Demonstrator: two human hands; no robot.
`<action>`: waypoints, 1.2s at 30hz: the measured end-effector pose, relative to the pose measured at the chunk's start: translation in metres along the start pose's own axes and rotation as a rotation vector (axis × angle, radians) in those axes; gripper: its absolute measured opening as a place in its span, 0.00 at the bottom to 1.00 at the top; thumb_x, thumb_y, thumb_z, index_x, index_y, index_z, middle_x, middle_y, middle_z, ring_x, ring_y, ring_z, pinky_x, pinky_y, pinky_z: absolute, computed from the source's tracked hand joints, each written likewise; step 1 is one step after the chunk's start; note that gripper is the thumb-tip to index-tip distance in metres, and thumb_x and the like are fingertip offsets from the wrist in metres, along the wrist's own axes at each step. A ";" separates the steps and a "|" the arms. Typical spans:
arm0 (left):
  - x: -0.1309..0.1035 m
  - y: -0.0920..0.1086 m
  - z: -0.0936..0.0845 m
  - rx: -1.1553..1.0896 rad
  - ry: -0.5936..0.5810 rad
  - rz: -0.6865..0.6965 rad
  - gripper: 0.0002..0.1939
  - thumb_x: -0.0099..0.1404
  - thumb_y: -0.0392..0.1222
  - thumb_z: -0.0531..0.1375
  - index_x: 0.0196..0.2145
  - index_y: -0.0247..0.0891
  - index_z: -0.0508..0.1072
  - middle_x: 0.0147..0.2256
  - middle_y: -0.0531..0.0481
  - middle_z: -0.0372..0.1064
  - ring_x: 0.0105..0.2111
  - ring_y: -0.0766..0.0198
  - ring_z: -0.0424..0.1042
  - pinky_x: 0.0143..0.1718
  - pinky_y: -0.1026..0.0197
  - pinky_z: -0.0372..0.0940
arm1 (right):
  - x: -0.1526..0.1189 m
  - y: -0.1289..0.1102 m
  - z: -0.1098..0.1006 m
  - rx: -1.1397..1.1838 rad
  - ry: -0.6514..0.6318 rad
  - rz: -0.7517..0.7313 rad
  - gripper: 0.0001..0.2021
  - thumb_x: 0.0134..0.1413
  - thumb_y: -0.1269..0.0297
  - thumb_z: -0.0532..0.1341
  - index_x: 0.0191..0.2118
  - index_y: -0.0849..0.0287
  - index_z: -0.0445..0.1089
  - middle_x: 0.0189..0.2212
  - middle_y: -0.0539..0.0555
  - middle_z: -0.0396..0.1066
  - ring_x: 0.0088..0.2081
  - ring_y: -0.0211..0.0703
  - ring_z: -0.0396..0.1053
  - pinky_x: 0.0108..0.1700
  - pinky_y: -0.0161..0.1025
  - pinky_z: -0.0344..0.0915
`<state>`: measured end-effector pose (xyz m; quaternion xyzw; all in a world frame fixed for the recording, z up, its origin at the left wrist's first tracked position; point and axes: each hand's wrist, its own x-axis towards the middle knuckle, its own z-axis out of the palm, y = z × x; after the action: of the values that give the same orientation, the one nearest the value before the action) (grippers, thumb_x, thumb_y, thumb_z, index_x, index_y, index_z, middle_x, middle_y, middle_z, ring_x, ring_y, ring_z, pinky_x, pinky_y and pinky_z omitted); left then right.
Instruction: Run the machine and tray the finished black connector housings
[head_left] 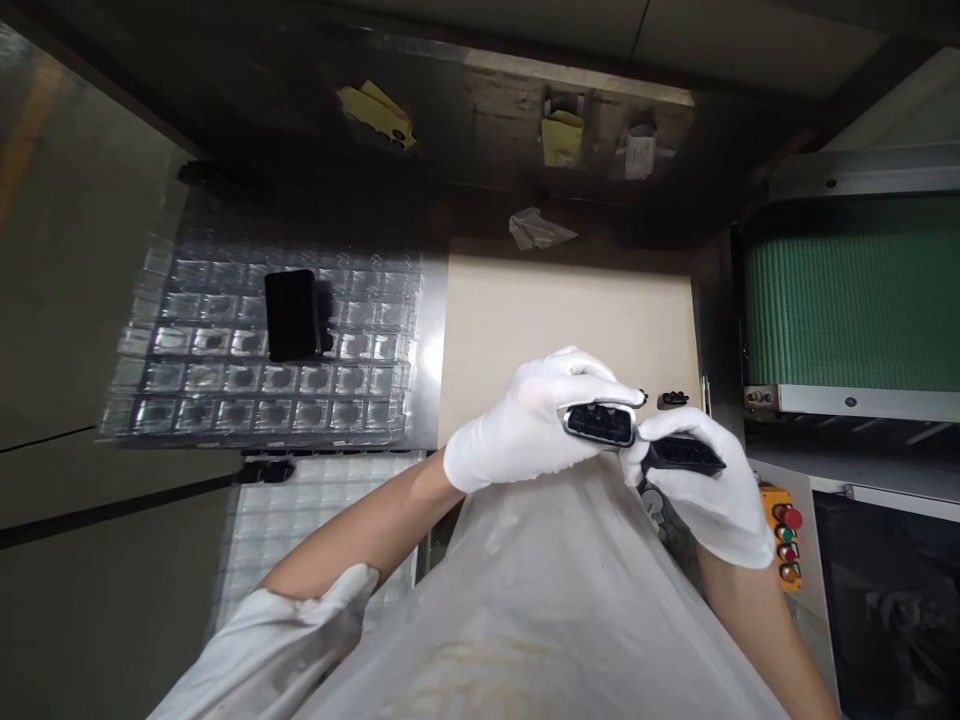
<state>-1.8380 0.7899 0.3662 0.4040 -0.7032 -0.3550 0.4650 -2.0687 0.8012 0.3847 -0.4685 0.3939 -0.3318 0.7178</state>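
White gloves cover both hands, which are close together in front of my apron. My left hand is closed around a small black hollow casing with a shiny rim, its open end facing me. Just to the right, my right hand grips a flat, dark, tapered part between thumb and fingers. Its exact kind cannot be made out. Beyond the fingers, a small cluster of black pieces lies on the beige board.
Clear compartment trays cover the left side, with a black rectangular box on them. Crumpled clear plastic lies behind the board. At right are a green conveyor belt and an orange button box. Yellow tags hang at the back.
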 end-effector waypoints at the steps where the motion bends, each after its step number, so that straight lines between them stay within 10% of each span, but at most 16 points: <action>1: 0.004 0.000 -0.001 0.024 -0.004 0.018 0.09 0.65 0.36 0.69 0.43 0.44 0.83 0.38 0.49 0.79 0.38 0.63 0.76 0.42 0.59 0.72 | -0.001 -0.002 -0.002 -0.051 0.021 -0.017 0.14 0.57 0.68 0.73 0.47 0.50 0.77 0.34 0.51 0.78 0.33 0.45 0.77 0.36 0.45 0.75; 8: 0.018 0.003 0.003 0.156 -0.002 0.004 0.11 0.64 0.34 0.67 0.43 0.48 0.82 0.35 0.51 0.74 0.37 0.63 0.71 0.45 0.54 0.68 | -0.013 -0.031 0.016 -0.560 0.118 -0.181 0.21 0.57 0.73 0.69 0.53 0.44 0.76 0.38 0.50 0.80 0.37 0.48 0.78 0.41 0.48 0.77; 20: 0.016 -0.002 -0.002 0.360 -0.074 0.092 0.14 0.62 0.33 0.61 0.42 0.48 0.80 0.30 0.53 0.69 0.32 0.62 0.67 0.43 0.53 0.62 | 0.008 -0.052 0.032 -1.421 -0.250 -0.282 0.32 0.53 0.74 0.57 0.64 0.49 0.67 0.22 0.47 0.66 0.22 0.41 0.60 0.28 0.41 0.52; 30: 0.017 0.001 0.002 0.482 0.003 0.139 0.11 0.68 0.32 0.58 0.34 0.45 0.77 0.25 0.55 0.64 0.28 0.66 0.60 0.39 0.57 0.61 | 0.018 -0.074 0.030 -1.219 -0.226 -0.019 0.19 0.56 0.75 0.59 0.50 0.47 0.73 0.30 0.43 0.74 0.27 0.35 0.69 0.32 0.35 0.64; 36: 0.016 0.000 -0.001 0.475 0.041 0.158 0.11 0.69 0.34 0.59 0.39 0.48 0.79 0.28 0.54 0.68 0.31 0.65 0.65 0.41 0.56 0.61 | 0.015 -0.070 0.034 -1.143 -0.230 0.054 0.28 0.56 0.74 0.58 0.61 0.43 0.69 0.27 0.41 0.73 0.24 0.35 0.68 0.29 0.33 0.64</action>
<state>-1.8412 0.7758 0.3720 0.4529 -0.7866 -0.1342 0.3977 -2.0396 0.7789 0.4551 -0.8042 0.4418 0.0049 0.3974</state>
